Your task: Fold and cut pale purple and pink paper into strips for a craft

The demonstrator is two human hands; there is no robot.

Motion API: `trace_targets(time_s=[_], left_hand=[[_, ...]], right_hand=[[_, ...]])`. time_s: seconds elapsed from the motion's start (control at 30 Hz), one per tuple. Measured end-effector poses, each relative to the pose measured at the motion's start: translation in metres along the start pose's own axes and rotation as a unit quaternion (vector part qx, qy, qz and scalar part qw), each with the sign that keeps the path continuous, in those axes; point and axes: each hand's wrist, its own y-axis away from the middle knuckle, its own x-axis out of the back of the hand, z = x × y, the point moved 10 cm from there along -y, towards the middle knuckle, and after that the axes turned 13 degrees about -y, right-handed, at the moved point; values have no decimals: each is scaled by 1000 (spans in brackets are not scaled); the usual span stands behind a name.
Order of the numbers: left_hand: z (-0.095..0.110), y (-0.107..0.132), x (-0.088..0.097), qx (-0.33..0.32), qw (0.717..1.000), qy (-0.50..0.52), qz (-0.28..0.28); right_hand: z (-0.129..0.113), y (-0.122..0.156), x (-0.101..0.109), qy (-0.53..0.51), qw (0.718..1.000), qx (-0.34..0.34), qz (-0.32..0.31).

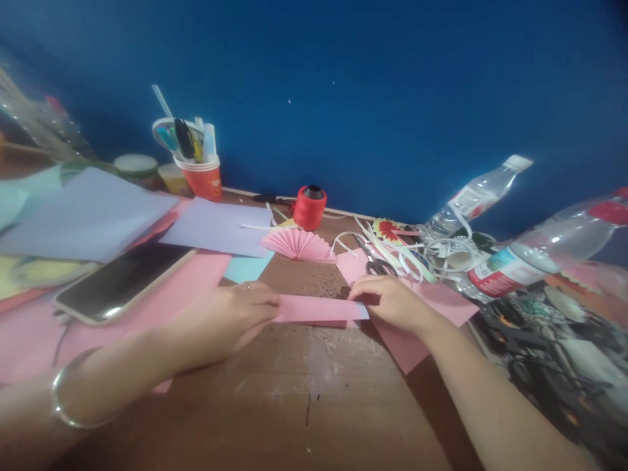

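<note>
Between my two hands a folded strip of pink paper lies level, just above or on the brown table. My left hand, with a ring on a finger, is closed on the strip's left end. The right end, where a pale bluish corner shows, is pinched by my right hand; its fingertips are partly hidden. A pleated pink paper fan lies just beyond the strip. Under and beside my right hand is a pink sheet, with black-handled scissors at its far edge.
A phone rests on coloured paper sheets at left. Behind stand a red paper cup of pens and a red thread spool. White strips and plastic bottles crowd the right. A blue wall closes the back.
</note>
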Motion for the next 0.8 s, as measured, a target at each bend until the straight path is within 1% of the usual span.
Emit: trace_targets(time_s=[0.1, 0.2, 0.37, 0.43, 0.6, 0.8], left_hand=[[1, -1, -2, -7, 1000, -4, -17], [-1, -1, -4, -3, 1000, -2, -21], [-1, 0, -3, -6, 1000, 7, -7], [-1, 0, -1, -9, 1000, 8, 6], [0, -1, 3, -13, 999, 16, 26], [1, 0, 7, -18, 999, 8, 44]], right_hand=[[1, -2, -1, 26, 1000, -7, 7], [6, -2, -1, 23, 1000, -19, 7], [12, -2, -1, -1, 1000, -20, 6], [11, -2, -1, -3, 1000, -3, 10], [2, -1, -1, 17, 997, 72, 23], [-11, 2, 0, 58, 987, 145, 44]])
